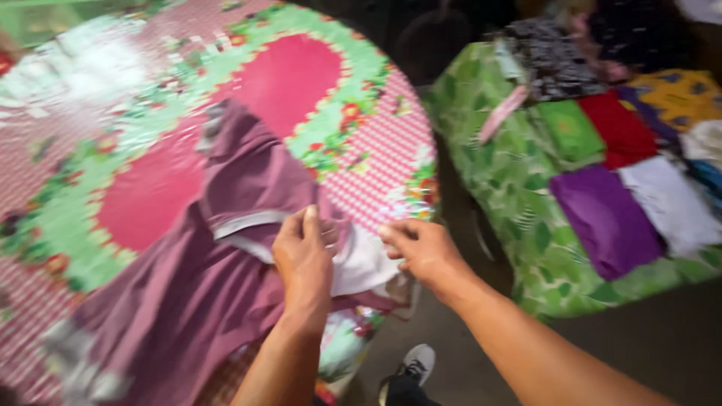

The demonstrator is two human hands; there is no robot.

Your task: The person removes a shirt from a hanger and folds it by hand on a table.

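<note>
Purple garment (188,286) lies spread on the round table (376,150), its white-lined edge pinched by the left hand (303,256) and right hand (423,248), both closed on cloth, with folded cloths (609,218) stacked well apart on the right.

Left hand (303,259), right hand (421,252) pinch purple garment (188,293) on round table (361,150).

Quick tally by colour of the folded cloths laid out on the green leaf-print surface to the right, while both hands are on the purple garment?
Purple: 1
White: 1
Red: 1
Green: 1
Yellow patterned: 1
Dark patterned: 1
Total: 6; others at the blurred right edge cannot be counted.
</note>
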